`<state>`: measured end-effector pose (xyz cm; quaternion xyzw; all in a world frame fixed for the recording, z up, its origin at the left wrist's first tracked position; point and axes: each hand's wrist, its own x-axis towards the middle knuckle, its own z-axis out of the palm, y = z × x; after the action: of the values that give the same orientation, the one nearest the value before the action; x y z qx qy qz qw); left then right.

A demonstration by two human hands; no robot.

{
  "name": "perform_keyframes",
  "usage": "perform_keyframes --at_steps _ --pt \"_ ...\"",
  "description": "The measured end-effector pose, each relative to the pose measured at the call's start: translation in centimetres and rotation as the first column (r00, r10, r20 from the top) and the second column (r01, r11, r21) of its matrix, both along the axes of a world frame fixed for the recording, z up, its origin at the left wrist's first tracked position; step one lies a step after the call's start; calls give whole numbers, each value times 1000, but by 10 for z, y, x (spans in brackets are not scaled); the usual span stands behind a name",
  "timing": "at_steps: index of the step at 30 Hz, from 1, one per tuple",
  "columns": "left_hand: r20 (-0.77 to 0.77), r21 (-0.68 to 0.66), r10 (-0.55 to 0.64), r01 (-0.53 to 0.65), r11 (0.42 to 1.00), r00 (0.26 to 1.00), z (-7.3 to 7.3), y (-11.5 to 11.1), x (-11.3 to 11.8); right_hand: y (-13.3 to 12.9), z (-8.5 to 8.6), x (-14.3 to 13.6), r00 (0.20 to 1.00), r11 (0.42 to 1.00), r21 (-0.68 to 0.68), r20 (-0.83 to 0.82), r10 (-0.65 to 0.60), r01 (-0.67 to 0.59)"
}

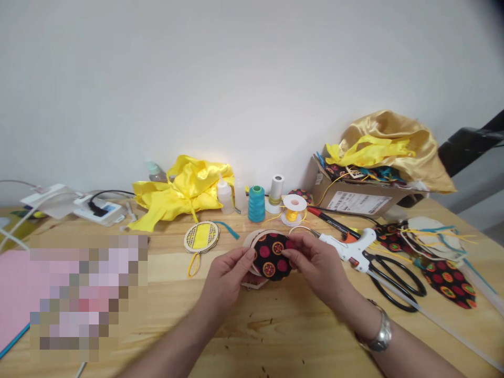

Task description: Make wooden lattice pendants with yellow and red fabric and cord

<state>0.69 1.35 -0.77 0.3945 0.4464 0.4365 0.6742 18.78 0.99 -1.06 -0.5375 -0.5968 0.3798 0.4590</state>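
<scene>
Both hands hold a round piece of black fabric (271, 255) with red and yellow circles, just above the wooden table (275, 331). My left hand (228, 275) pinches its left edge. My right hand (315, 262) grips its right edge, with a metal watch (380, 333) on that wrist. Behind the fabric lie pale wooden discs (252, 242), partly hidden. A finished wooden ornament with a yellow centre (201, 237) and a yellow loop lies to the left.
A white glue gun (354, 248) and black scissors (396, 278) lie right of my hands. More patterned pieces (449, 281) sit far right. Thread spools (256, 203), small bottles (225, 197), yellow satin (183, 191) and a cardboard box (360, 197) line the back. A pink sheet (13, 294) is left.
</scene>
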Motion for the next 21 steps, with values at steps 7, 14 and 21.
perform_keyframes --at_steps 7,14,21 --pt "81 -24 -17 19 1000 997 -1 -2 4 0 -3 5 978 994 55 182 -101 92" --pt "-31 -23 64 -65 998 997 0 1 4 -3 9 4 941 951 310 323 -102 -3" --pt "1 27 136 -136 990 991 -4 6 0 -9 27 17 867 863 -108 -147 477 -493"
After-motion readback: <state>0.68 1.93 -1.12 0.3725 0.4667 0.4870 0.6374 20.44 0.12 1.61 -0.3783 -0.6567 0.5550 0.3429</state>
